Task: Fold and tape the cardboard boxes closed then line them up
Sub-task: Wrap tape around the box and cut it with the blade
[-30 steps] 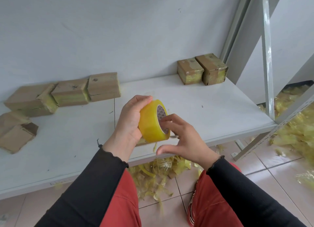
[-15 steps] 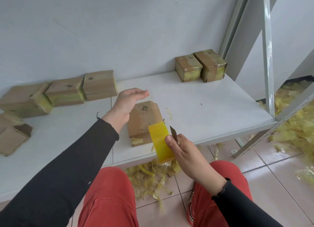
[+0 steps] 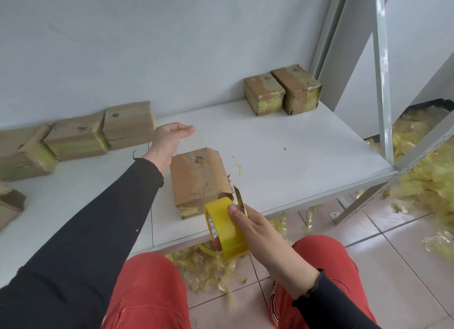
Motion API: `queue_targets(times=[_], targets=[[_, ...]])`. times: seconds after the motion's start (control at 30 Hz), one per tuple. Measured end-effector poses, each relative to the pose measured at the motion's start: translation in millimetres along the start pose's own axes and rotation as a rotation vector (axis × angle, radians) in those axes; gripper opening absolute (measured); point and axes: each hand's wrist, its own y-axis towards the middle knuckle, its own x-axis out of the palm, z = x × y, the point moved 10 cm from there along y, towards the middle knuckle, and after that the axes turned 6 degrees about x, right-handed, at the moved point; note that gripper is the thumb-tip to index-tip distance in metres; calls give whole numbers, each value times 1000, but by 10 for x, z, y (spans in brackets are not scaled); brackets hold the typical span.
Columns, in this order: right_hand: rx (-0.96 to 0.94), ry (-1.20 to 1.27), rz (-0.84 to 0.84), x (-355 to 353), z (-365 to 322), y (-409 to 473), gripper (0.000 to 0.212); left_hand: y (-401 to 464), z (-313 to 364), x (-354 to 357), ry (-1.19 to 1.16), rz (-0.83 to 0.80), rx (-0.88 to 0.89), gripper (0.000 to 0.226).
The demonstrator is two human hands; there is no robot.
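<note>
— While the right hand grips the yellow tape roll and a small knife, which step is this?
— Taping. The box lies on the counter between both hands.
— And the left hand?
— Open, holding nothing, just past the box. I think it should hold the box down next.

Packing workroom: metal shelving, tape scraps

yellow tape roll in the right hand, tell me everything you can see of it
The yellow roll of translucent plastic packing tape is a wide ring with a pale printed core showing at its left opening. The right hand grips it, thumb on the outer band, together with a small knife blade, above the white shelf's front edge, beside the brown cardboard box.
</note>
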Motion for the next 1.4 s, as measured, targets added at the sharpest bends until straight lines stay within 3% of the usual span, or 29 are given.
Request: queue_targets(times=[0.07, 0.13, 0.33, 0.43, 0.53, 0.67, 0.8, 0.93, 1.13, 1.2, 1.3, 1.4], targets=[[19, 33, 16, 10, 26, 20, 48, 76, -27, 12, 46, -35, 0, 16], [34, 42, 34, 47, 61, 46, 46, 128, -87, 20, 74, -56, -4, 16], [93, 47, 40, 119, 139, 157, 48, 241, -334, -17, 155, -86, -47, 16], [137, -4, 50, 153, 190, 213, 68, 272, -476, -24, 194, -111, -97, 15], [160, -24, 99, 133, 335, 320, 85, 273, -629, 74, 226, -229, -209, 19], [176, -22, 126, 162, 448, 447, 97, 353, -822, 156, 567, -437, -378, 25], [203, -8, 119, 197, 474, 551, 94, 390, -899, 73, 823, -560, -494, 29], [203, 6, 144, 188, 472, 564, 91, 247, -1065, 142, 790, -685, -620, 28], [176, 28, 85, 232, 450, 547, 87, 468, -1074, 148, 1166, -729, -493, 14], [166, 78, 51, 267, 370, 539, 74, 658, -1197, 132, 1142, -704, -492, 21], [149, 101, 26, 256, 289, 672, 47, 667, -744, 164, 868, -446, -314, 35], [116, 111, 53, 244, 71, 887, 61, 761, -78, 65, 845, -187, 61, 40]])
